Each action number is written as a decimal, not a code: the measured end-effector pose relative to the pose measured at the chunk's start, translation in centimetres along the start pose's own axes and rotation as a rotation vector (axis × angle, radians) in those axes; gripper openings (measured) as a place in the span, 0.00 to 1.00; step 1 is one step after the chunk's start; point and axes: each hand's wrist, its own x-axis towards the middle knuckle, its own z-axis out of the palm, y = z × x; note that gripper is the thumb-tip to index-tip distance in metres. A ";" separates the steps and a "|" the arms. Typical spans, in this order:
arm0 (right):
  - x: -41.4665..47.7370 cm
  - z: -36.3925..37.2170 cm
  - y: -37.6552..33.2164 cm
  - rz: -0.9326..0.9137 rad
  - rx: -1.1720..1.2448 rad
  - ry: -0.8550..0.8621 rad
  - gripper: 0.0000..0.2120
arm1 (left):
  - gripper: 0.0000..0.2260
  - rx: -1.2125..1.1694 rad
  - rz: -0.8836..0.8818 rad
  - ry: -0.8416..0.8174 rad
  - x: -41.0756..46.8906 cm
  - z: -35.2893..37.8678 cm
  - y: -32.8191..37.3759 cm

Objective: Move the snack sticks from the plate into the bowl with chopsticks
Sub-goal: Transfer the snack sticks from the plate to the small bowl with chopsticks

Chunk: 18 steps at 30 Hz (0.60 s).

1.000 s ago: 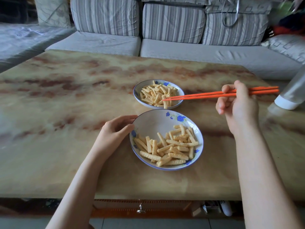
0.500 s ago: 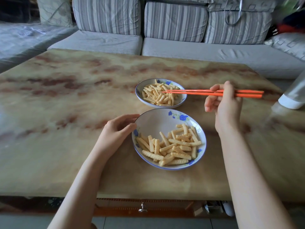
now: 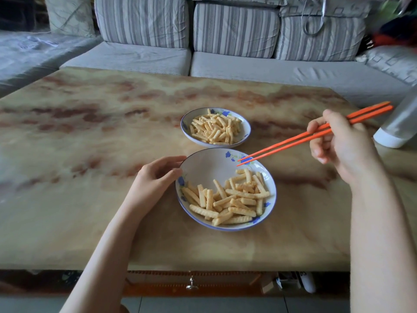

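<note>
Table (image 3: 90, 199), plate (image 3: 203, 168) and bowl (image 3: 184, 126).
Our left hand (image 3: 155, 184) curls on the plate to steady it; our right hand (image 3: 345, 145) pinches empty chopsticks (image 3: 293, 144).

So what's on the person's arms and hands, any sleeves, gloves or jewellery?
Nothing visible: both forearms are bare up to the frame edge. The left hand and right hand have no gloves, and no watch, bracelet or ring shows.
</note>
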 end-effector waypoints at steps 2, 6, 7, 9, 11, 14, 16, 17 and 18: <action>-0.1 -0.1 0.0 0.015 -0.016 -0.017 0.20 | 0.16 0.001 0.003 0.000 0.0 0.0 0.0; -0.2 -0.1 0.1 0.037 -0.057 -0.043 0.20 | 0.16 -0.002 0.006 -0.002 0.0 0.0 0.0; -0.1 -0.1 0.2 0.040 -0.065 -0.044 0.20 | 0.16 -0.005 0.004 -0.002 0.0 0.0 0.0; -0.1 0.0 0.3 0.044 -0.071 -0.039 0.20 | 0.16 -0.008 0.004 -0.001 0.0 0.0 0.0; 0.0 0.1 0.5 0.047 -0.066 -0.020 0.20 | 0.16 -0.010 0.009 0.001 0.0 0.0 0.1; 0.0 0.4 0.7 0.046 -0.041 0.028 0.20 | 0.13 -0.011 0.022 0.005 0.0 0.0 0.0; 0.0 0.8 0.8 0.035 0.008 0.058 0.20 | 0.13 -0.009 0.029 0.007 0.0 0.0 0.0; 0.0 1.1 0.8 0.028 0.052 0.072 0.20 | 0.13 -0.008 0.032 0.008 0.0 0.0 0.0; 0.0 1.4 0.7 0.017 0.106 0.087 0.19 | 0.13 -0.009 0.032 0.007 0.0 0.0 0.0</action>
